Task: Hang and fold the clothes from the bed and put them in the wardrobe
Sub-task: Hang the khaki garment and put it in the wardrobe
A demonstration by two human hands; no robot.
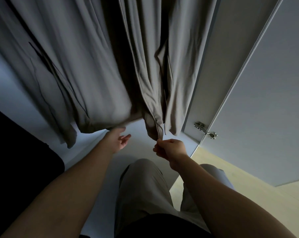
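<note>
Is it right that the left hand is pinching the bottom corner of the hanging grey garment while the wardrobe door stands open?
Not quite. The head view shows the right hand pinching the bottom corner of the hanging grey garment; the left hand is open beside it. The white wardrobe door does stand open.

One wide-angle view from the person's head looks steeply down and forward, close to hanging grey garments [97,66] in the wardrobe, its open door [265,83] at right, floor [248,182] near.
</note>
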